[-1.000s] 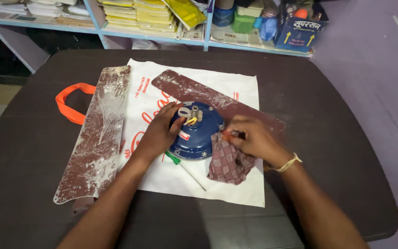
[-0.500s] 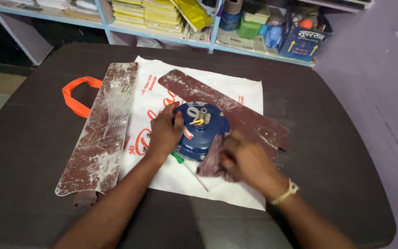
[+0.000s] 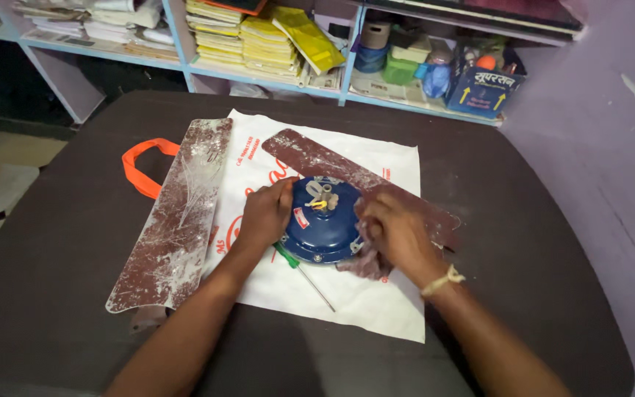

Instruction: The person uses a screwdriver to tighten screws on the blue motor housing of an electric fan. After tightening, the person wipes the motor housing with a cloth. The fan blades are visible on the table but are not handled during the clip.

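Head view is showing the work from above, read here from left to right. An orange bag handle (image 3: 143, 166) is lying at the far left on the dark round table (image 3: 60, 220). Just beside it, a detached fan blade (image 3: 178, 220), brown and streaked with white dust, is lying with its long axis running from the near left toward the far right; its right edge is overlapping the white printed bag (image 3: 361, 301) spread as a work mat.

The left hand (image 3: 264, 217) is resting with fingers spread and palm down against the left flank of the blue fan motor housing (image 3: 325, 224), bracing it without closing around it. A green-handled screwdriver (image 3: 301, 266) is lying on the bag just beside that wrist, its shaft pointing toward the near right.

The housing is sitting at the centre of the bag, between the two hands and touching both, so neither hand is clearly nearer. It is round, domed and glossy blue, with a central shaft stub and short yellow and white wires at the top. A second dusty blade (image 3: 332, 165) is running from behind it toward the right.

The right hand (image 3: 395, 231) is curled, gripping a dark patterned cloth (image 3: 367, 263) and pressing it to the housing's right flank. A pale band is circling that wrist. Shelves (image 3: 273, 70) of stacked papers and boxes are standing beyond the table.
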